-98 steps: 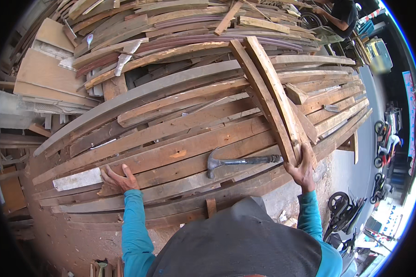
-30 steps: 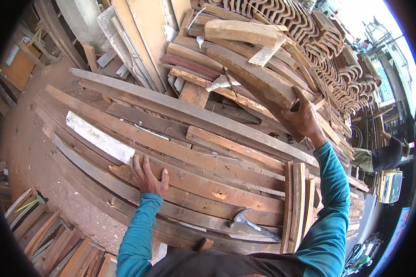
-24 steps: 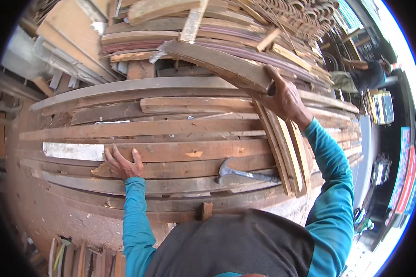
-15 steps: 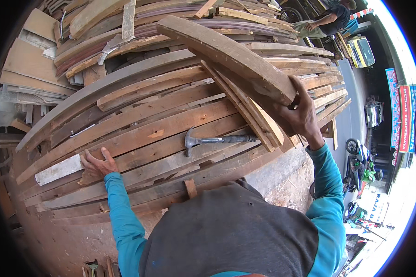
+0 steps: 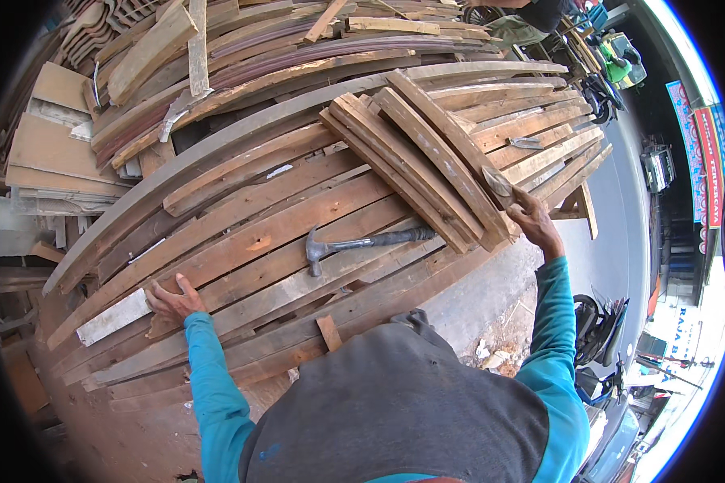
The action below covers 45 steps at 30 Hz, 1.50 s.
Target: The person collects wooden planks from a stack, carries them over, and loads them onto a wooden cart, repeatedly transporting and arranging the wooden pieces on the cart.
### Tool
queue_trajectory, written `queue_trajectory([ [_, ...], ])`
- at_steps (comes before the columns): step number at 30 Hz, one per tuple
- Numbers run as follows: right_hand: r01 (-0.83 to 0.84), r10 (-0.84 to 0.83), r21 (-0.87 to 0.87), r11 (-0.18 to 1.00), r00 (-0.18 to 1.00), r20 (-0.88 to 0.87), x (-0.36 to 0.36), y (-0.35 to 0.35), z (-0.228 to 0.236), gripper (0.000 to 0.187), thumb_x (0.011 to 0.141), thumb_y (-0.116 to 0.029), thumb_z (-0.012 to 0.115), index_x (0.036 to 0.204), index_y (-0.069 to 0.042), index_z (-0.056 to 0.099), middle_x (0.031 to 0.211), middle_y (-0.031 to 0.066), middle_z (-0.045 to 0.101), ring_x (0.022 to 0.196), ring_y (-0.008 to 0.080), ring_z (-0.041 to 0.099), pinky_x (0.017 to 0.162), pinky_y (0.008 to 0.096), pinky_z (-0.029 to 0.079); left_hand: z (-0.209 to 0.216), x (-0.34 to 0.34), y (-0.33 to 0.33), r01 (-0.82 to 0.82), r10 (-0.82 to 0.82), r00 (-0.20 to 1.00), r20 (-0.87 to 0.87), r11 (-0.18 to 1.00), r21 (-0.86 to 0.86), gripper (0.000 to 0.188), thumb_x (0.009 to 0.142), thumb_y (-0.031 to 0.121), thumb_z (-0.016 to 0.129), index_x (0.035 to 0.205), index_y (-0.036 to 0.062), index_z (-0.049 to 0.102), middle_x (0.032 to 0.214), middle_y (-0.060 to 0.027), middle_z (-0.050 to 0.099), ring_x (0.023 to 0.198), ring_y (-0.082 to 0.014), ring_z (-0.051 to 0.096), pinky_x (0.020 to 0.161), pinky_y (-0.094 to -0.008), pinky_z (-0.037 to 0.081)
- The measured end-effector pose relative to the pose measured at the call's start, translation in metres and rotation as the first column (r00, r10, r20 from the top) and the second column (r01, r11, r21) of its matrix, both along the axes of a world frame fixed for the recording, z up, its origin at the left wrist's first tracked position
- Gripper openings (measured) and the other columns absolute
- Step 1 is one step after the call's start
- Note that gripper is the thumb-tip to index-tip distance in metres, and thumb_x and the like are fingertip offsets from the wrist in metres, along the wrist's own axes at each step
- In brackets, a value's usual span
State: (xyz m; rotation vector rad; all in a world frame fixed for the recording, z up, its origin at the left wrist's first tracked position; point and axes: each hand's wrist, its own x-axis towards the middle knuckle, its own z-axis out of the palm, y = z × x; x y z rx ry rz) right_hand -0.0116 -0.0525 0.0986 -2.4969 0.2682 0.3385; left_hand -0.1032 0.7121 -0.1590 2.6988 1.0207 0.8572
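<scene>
Brown, rough-sawn short timber pieces lie slantwise, roughly side by side, just left of and beyond the right hand, across long weathered brown wooden planks.

Handling, as judged: solid and stiff, moderately heavy for their length, unlikely to slip or break; splinters are the likelier hazard. Best hold is across the near end, thumb and fingers on opposite long faces; a longer piece would want support at mid-length.

Condition: square-edged, dusty, mottled with pale scuffs, ends uneven; some faces lighter than others.

Right hand: fingers bent at the near end of the outermost piece; whether they clasp it or merely rest there cannot be told. Left hand: spread and unclenched, laid on the planks beside a white-faced flat wooden strip. Between the hands lies a steel claw hammer with a dark handle.
</scene>
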Motion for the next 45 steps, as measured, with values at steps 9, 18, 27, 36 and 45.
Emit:
queue_trajectory([
  [9,-0.197,0.251,-0.178,0.964,0.893,0.373,0.105,0.146,0.055,0.039,0.097,-0.022,0.071,0.128,0.001,0.066,0.127,0.0186,0.07,0.115,0.0298,0.068,0.098,0.042,0.051,0.028,0.012,-0.026,-0.012,0.01,0.997,-0.081,0.999,-0.034,0.078,0.091,0.04,0.07,0.154,0.0056,0.038,0.162,-0.0246,0.029,0.15,-0.0475,0.025,0.119,-0.0648,0.024],
  [18,-0.779,0.883,-0.424,0.462,0.356,0.307,0.383,0.475,-0.026,0.056,0.095,-0.023,0.071,0.143,-0.003,0.052,0.137,0.0257,0.06,0.123,0.0429,0.061,0.104,0.046,0.05,0.047,0.014,-0.024,-0.022,0.005,0.995,-0.102,0.987,-0.161,0.082,0.085,0.036,0.068,0.152,0.0001,0.039,0.16,-0.0281,0.029,0.15,-0.0515,0.024,0.118,-0.0663,0.024],
  [27,-0.466,0.912,-0.813,0.348,-0.032,0.408,0.612,0.707,-0.07,0.13,0.06,-0.06,0.092,0.163,-0.014,0.027,0.15,0.0298,0.049,0.14,0.0492,0.046,0.116,0.0597,0.035,0.052,0.016,-0.024,-0.015,-0.018,0.986,-0.165,0.981,-0.196,0.083,0.09,0.042,0.062,0.152,-0.0054,0.037,0.16,-0.0324,0.027,0.149,-0.0517,0.024,0.121,-0.0639,0.02],
  [36,-0.475,0.937,-0.81,0.344,0.224,0.267,0.569,0.685,-0.072,0.119,0.064,-0.05,0.089,0.157,-0.003,0.033,0.148,0.0352,0.044,0.144,0.05,0.038,0.118,0.0636,0.03,0.048,0.022,-0.016,0.03,-0.065,0.985,-0.157,0.976,-0.213,0.085,0.085,0.036,0.064,0.155,-0.0039,0.035,0.162,-0.0308,0.023,0.15,-0.054,0.02,0.12,-0.0663,0.02],
  [45,-0.376,0.708,-0.63,0.68,0.561,0.429,0.345,0.422,0.0,0.108,0.059,-0.035,0.092,0.154,-0.016,0.047,0.139,0.0221,0.049,0.133,0.0426,0.045,0.115,0.0543,0.032,0.047,0.014,-0.024,0.019,-0.041,0.99,-0.132,0.987,-0.161,0.081,0.087,0.036,0.064,0.153,-0.0019,0.037,0.162,-0.0284,0.026,0.151,-0.0498,0.022,0.12,-0.0643,0.02],
])
